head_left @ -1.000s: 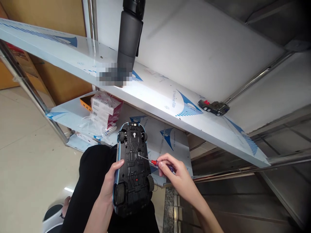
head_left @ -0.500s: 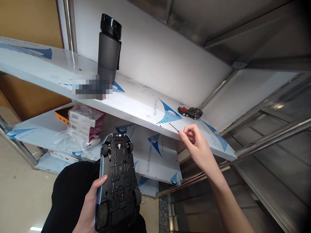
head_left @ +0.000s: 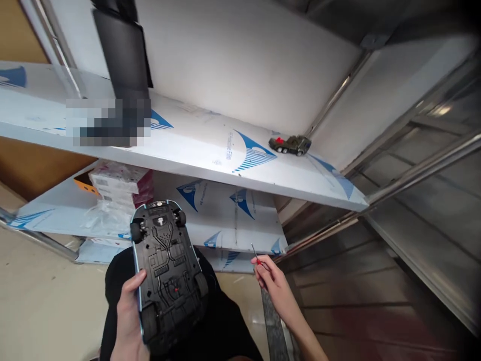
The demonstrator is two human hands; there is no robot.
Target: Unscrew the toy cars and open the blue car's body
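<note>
My left hand (head_left: 130, 313) grips a black toy car (head_left: 167, 268) with a blue rim, turned belly up over my lap, its nose pointing away from me. My right hand (head_left: 272, 281) is closed on a small red-handled screwdriver (head_left: 256, 254), whose thin shaft points up and away, clear of the car. The car's four wheels and black underside show plainly.
A steel shelf (head_left: 210, 160) covered in blue-printed film runs across in front of me, bearing a dark bottle (head_left: 120, 60) at the left and a small toy truck (head_left: 290, 144) at the right. On the lower shelf (head_left: 233, 220) sits a stack of boxes (head_left: 120, 185). Tiled floor lies at the left.
My right hand has come down from the upper shelf's edge to beside my lap with the screwdriver. The car has tilted a little and the view has swung left.
</note>
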